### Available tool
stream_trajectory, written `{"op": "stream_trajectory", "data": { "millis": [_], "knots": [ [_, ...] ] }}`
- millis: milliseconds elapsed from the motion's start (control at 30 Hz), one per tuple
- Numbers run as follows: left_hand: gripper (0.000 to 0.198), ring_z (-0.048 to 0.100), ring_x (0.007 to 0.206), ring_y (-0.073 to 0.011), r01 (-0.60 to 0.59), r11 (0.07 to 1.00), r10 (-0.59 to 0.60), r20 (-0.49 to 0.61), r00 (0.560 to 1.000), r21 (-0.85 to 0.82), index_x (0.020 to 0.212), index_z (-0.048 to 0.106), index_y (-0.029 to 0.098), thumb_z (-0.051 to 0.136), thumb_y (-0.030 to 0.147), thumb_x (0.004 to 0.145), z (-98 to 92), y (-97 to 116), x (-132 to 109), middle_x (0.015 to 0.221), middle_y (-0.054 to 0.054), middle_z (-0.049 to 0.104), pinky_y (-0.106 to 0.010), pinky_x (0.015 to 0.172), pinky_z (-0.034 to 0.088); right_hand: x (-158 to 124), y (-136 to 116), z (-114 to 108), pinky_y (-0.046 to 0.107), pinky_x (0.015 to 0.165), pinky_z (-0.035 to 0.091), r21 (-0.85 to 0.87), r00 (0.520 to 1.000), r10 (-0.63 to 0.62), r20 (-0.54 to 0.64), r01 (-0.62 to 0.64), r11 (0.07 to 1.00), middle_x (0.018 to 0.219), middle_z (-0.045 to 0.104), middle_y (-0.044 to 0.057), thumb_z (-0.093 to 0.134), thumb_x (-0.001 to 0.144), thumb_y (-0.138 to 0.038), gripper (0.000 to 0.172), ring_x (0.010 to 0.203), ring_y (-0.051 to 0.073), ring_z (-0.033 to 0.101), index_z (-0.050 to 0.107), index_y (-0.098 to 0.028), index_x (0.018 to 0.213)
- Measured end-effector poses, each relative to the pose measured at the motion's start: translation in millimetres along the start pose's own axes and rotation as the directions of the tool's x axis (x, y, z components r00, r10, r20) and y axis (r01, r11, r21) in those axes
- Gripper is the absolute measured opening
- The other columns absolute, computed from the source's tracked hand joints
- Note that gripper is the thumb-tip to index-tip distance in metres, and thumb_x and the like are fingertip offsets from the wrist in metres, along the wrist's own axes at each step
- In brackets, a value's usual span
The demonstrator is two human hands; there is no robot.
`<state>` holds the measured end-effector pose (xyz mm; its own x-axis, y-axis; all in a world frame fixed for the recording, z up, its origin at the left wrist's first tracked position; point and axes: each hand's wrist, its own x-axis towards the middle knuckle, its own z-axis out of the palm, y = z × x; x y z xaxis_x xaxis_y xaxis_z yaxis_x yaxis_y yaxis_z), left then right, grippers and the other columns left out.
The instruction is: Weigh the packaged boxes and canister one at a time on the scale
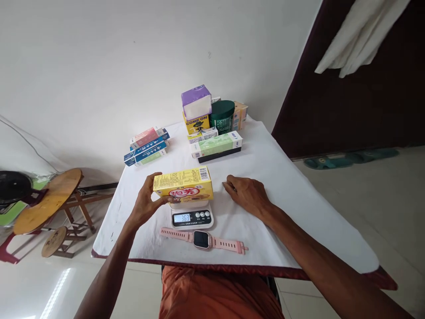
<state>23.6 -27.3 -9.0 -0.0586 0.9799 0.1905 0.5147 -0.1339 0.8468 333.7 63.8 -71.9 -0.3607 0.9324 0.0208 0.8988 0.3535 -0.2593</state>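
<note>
My left hand [147, 201] grips the left end of a yellow snack box [184, 184], fingers behind and thumb on the front face. The box is over the platform of a white kitchen scale [210, 219] and hides most of it; whether it rests fully on the platform, I cannot tell. The scale's lit display appears to read 363. To the right of the box, my right hand [247, 192] rests on the white cloth in a loose fist, with no object showing in it. A pink-strapped smartwatch [201, 239] lies flat in front of the scale.
Toothpaste-type boxes [146, 150] lie at the table's back left. Behind the scale are a green-and-white box [217, 145], a yellow box [196, 125] topped by a purple tissue pack [196, 101], and a dark green tub [222, 116]. A wooden table [63, 195] with a fan stands left.
</note>
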Motion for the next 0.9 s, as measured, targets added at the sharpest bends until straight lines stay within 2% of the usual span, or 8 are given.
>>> {"op": "stream_trajectory", "data": {
  "millis": [100,267,333,433,533,667,800,900],
  "knots": [
    [0.080,0.068,0.123,-0.0310,-0.028,0.996,0.029,-0.016,0.999,0.085,0.140,0.056,0.031,0.094,0.041,0.070,-3.1,5,1,0.134,-0.009,0.069,-0.046,0.104,0.056,0,2,4,0.030,0.063,0.027,0.024,0.999,-0.025,-0.037,0.026,0.999,0.088,0.078,0.008,0.043,0.107,-0.031,0.029,0.079,0.021,0.070,0.065,-0.021,0.091],
    [0.041,0.071,0.102,-0.0283,-0.053,0.985,0.055,-0.007,0.998,0.167,0.111,0.072,0.029,0.089,0.045,0.078,-3.5,7,-2,0.111,-0.007,0.075,-0.042,0.086,0.059,1,8,13,0.030,0.061,0.027,0.052,0.994,-0.052,-0.095,0.057,0.997,0.081,0.075,0.007,0.044,0.104,-0.033,0.029,0.071,0.021,0.066,0.063,-0.022,0.085],
    [0.033,0.071,0.094,-0.0257,-0.038,0.991,0.038,0.006,0.999,0.128,0.106,0.073,0.028,0.085,0.047,0.081,-3.8,3,-3,0.106,-0.007,0.075,-0.039,0.079,0.060,1,9,14,0.030,0.060,0.027,0.054,0.993,-0.053,-0.107,0.059,0.997,0.080,0.075,0.006,0.045,0.104,-0.034,0.029,0.070,0.021,0.066,0.062,-0.022,0.084],
    [0.039,0.072,0.101,-0.0254,-0.023,1.000,0.023,-0.040,0.999,0.000,0.115,0.071,0.026,0.083,0.047,0.084,-15.4,-7,2,0.116,-0.009,0.074,-0.038,0.082,0.060,0,9,15,0.029,0.060,0.028,0.065,0.989,-0.064,-0.133,0.073,0.995,0.077,0.074,0.006,0.045,0.103,-0.032,0.029,0.068,0.020,0.065,0.061,-0.022,0.082],
    [0.050,0.072,0.103,-0.0252,-0.056,0.998,0.051,-0.208,0.977,-0.017,0.118,0.068,0.022,0.085,0.049,0.079,-46.7,-19,31,0.115,-0.009,0.074,-0.037,0.086,0.059,0,8,17,0.029,0.059,0.027,0.065,0.985,-0.071,-0.155,0.082,0.995,0.074,0.072,0.006,0.044,0.103,-0.032,0.031,0.066,0.020,0.064,0.060,-0.022,0.080],
    [0.057,0.069,0.094,-0.0213,-0.047,0.990,0.102,-0.447,0.889,0.133,0.110,0.068,0.018,0.087,0.056,0.071,-100.3,-36,103,0.109,-0.008,0.074,-0.030,0.076,0.056,1,9,20,0.029,0.058,0.026,0.048,0.980,-0.062,-0.189,0.072,0.996,0.070,0.071,0.005,0.046,0.101,-0.032,0.030,0.064,0.020,0.063,0.060,-0.022,0.077],
    [0.058,0.064,0.083,-0.0170,0.002,0.994,0.053,-0.511,0.858,0.107,0.099,0.067,0.018,0.087,0.060,0.065,-127.3,-52,163,0.102,-0.007,0.074,-0.028,0.072,0.052,2,11,21,0.029,0.059,0.028,0.064,0.974,-0.077,-0.213,0.093,0.994,0.069,0.070,0.005,0.045,0.101,-0.032,0.030,0.062,0.019,0.062,0.060,-0.022,0.077],
    [0.060,0.066,0.083,-0.0171,-0.031,0.999,0.040,-0.450,0.892,0.027,0.103,0.067,0.017,0.086,0.060,0.066,-124.6,-62,175,0.102,-0.007,0.075,-0.030,0.074,0.053,2,12,21,0.029,0.058,0.027,0.068,0.977,-0.071,-0.202,0.086,0.994,0.069,0.070,0.005,0.044,0.102,-0.031,0.031,0.061,0.019,0.062,0.060,-0.022,0.077]
  ]
}}
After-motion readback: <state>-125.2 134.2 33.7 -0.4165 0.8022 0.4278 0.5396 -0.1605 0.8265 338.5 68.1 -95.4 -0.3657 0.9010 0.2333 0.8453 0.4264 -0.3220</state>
